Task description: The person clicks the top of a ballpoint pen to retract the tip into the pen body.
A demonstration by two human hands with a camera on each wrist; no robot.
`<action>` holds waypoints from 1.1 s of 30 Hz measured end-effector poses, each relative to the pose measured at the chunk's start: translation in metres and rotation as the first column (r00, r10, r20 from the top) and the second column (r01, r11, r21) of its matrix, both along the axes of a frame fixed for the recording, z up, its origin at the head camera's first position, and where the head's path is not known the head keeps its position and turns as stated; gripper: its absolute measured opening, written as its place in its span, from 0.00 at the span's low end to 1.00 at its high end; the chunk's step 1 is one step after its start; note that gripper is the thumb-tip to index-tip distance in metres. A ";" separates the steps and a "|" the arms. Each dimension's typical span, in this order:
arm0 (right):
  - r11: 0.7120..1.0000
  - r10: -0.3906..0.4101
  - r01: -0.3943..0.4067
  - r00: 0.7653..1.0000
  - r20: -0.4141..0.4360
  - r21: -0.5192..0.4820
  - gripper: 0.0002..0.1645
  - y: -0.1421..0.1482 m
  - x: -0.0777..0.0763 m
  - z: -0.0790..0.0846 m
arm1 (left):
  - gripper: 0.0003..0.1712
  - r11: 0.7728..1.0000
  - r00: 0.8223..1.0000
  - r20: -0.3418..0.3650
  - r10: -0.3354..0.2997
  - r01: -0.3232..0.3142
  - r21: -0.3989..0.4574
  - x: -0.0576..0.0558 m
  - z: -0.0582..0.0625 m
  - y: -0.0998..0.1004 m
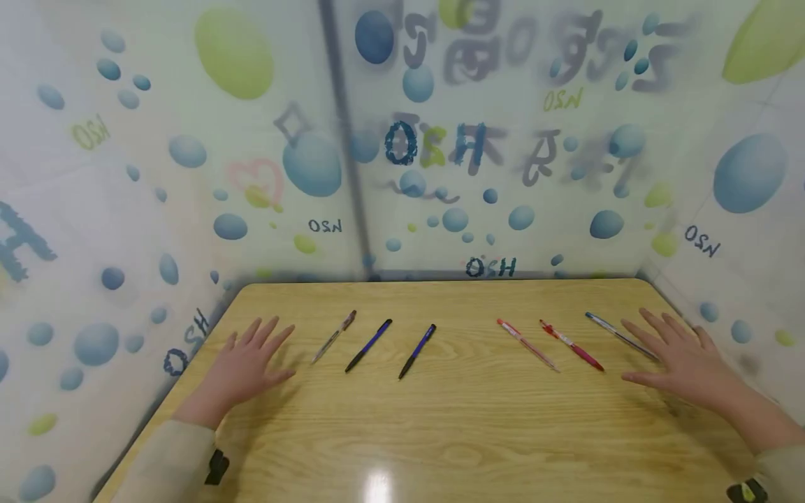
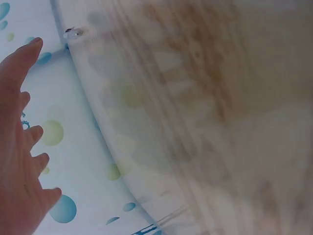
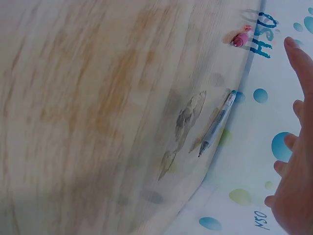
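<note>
Fingers spread, my left hand [image 1: 244, 372] is over the left side of the table, nearest a clear pen with a brown end [image 1: 334, 337]. Right of that pen lie two blue-and-black pens, one [image 1: 369, 345] beside the other [image 1: 418, 351]. My right hand [image 1: 687, 360] is also spread, overlapping the near end of a clear pen with a blue end [image 1: 616, 331] in the head view. Left of it are a red-and-white pen [image 1: 572, 345] and a slim pink pen [image 1: 527, 344]. Neither hand holds anything. In the right wrist view, the clear pen [image 3: 217, 123] lies beyond the fingers.
The wood-grain table [image 1: 465, 433] ends against a white curtain wall [image 1: 541, 188] printed with blue and green dots and letters. Similar panels close off the left [image 1: 126, 230] and right sides. A dark patch [image 3: 190, 117] marks the tabletop near the right hand.
</note>
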State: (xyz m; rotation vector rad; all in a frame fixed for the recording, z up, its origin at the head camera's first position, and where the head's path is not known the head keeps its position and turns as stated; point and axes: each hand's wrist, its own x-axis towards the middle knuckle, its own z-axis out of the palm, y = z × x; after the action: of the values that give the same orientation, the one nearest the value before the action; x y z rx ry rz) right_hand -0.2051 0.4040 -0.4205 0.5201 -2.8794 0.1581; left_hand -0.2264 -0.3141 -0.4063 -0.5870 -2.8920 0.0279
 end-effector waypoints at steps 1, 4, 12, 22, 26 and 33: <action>1.000 0.001 -0.001 1.000 0.010 -0.002 0.62 -0.001 -0.001 0.001 | 0.46 1.000 1.000 -0.005 -0.008 0.008 0.000 -0.002 0.001 0.001; 1.000 0.015 -0.015 1.000 0.019 -0.010 0.62 -0.006 -0.003 0.003 | 0.46 1.000 1.000 0.000 -0.025 0.025 0.010 -0.010 0.004 0.004; 0.984 0.094 -0.084 0.994 0.054 -0.159 0.58 -0.028 -0.007 0.010 | 0.46 0.998 0.996 0.084 -0.040 0.036 0.046 -0.026 0.012 0.013; 0.902 0.262 -0.228 0.964 0.044 -0.367 0.50 -0.073 -0.015 0.017 | 0.45 0.992 0.988 0.137 -0.079 0.064 0.108 -0.042 0.017 0.023; 0.886 0.277 -0.211 0.955 0.106 -0.414 0.48 -0.088 -0.017 0.017 | 0.44 0.993 0.986 0.153 -0.063 0.046 0.110 -0.052 0.015 0.030; 0.859 0.342 -0.244 0.928 0.148 -0.449 0.46 -0.111 -0.020 0.013 | 0.46 0.992 0.973 0.222 -0.071 0.044 0.122 -0.063 0.017 0.037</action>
State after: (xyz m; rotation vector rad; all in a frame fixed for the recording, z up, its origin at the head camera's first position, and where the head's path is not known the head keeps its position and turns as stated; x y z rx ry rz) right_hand -0.2253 0.2926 -0.4078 0.8976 -2.8173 0.9267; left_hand -0.2898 -0.2766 -0.3888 -0.6938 -3.0650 -0.2284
